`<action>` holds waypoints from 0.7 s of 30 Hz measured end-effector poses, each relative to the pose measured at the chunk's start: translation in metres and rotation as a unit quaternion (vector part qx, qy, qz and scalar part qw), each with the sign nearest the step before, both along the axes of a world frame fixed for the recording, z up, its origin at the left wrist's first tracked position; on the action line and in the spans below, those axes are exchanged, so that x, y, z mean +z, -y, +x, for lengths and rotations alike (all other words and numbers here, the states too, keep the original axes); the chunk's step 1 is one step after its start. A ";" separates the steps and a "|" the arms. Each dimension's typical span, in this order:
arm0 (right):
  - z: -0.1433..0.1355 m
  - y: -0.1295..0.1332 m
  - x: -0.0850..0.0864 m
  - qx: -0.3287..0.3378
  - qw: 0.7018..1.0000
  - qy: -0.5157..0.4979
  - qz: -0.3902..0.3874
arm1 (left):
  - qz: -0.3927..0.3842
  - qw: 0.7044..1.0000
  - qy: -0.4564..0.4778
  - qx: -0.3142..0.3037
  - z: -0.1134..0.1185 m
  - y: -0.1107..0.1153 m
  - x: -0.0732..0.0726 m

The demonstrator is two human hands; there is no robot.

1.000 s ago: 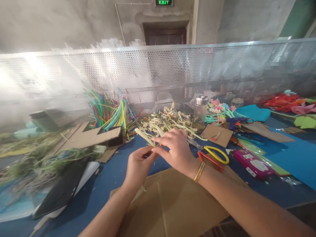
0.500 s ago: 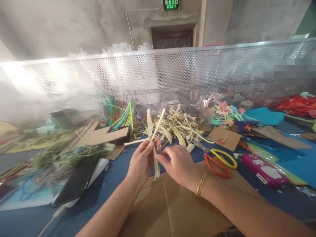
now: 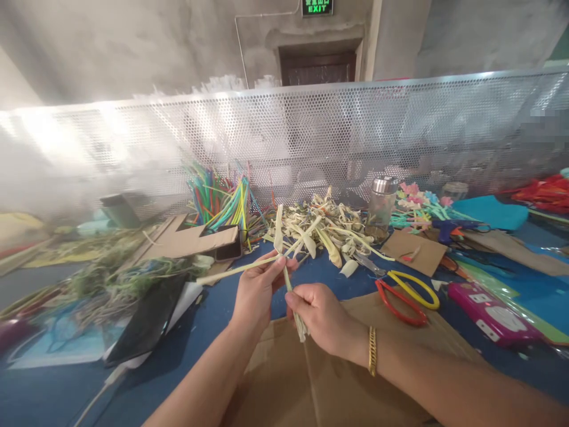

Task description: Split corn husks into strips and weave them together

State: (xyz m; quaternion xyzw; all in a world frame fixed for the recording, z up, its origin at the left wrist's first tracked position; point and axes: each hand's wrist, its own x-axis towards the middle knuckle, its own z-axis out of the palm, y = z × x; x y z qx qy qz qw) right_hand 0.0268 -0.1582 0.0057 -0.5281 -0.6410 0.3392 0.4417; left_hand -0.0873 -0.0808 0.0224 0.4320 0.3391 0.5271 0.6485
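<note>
My left hand (image 3: 260, 287) pinches the crossing point of a pale bundle of dried husk strips (image 3: 289, 283), whose ends fan out above and to the left. My right hand (image 3: 317, 311) is closed round the bundle's lower stem, just below and right of my left hand. Frayed stem ends hang under its fingers. Behind the hands lies a pile of similar dried husks (image 3: 333, 231). Below them is a brown cardboard sheet (image 3: 284, 379).
Scissors with red and yellow handles (image 3: 402, 305) lie right of my right hand, near a magenta box (image 3: 489, 308). A glass jar (image 3: 381, 204) stands behind. Left are a black phone-like slab (image 3: 149, 323), dried grass (image 3: 106, 279) and cut cardboard (image 3: 191, 240).
My right hand has closed on the lower stem, where its fingers were apart beside it before. The bundle's left strip now reaches further left, and the whole view has shifted slightly.
</note>
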 end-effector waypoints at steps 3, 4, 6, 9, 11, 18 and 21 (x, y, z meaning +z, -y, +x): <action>-0.002 0.005 0.000 0.012 0.999 0.035 0.013 | 0.023 1.000 -0.005 -0.005 -0.005 -0.003 0.000; -0.002 0.007 -0.001 0.015 0.999 0.046 0.018 | 0.029 1.000 -0.007 -0.011 -0.007 -0.004 0.001; -0.003 0.008 -0.001 0.018 0.997 0.072 0.035 | 0.029 0.999 -0.014 -0.018 -0.008 -0.004 0.001; -0.003 0.009 -0.004 0.018 0.991 0.116 0.061 | 0.013 0.999 -0.024 -0.023 -0.007 -0.004 0.002; -0.004 0.009 -0.005 0.019 0.987 0.143 0.073 | 0.008 0.999 -0.034 -0.028 -0.005 -0.004 0.002; 0.018 0.010 0.026 -0.053 0.946 0.259 0.190 | 0.053 0.996 -0.074 -0.026 -0.002 0.000 0.006; 0.040 0.001 0.041 -0.205 0.911 0.251 0.257 | 0.093 0.981 -0.146 -0.084 0.002 0.007 0.010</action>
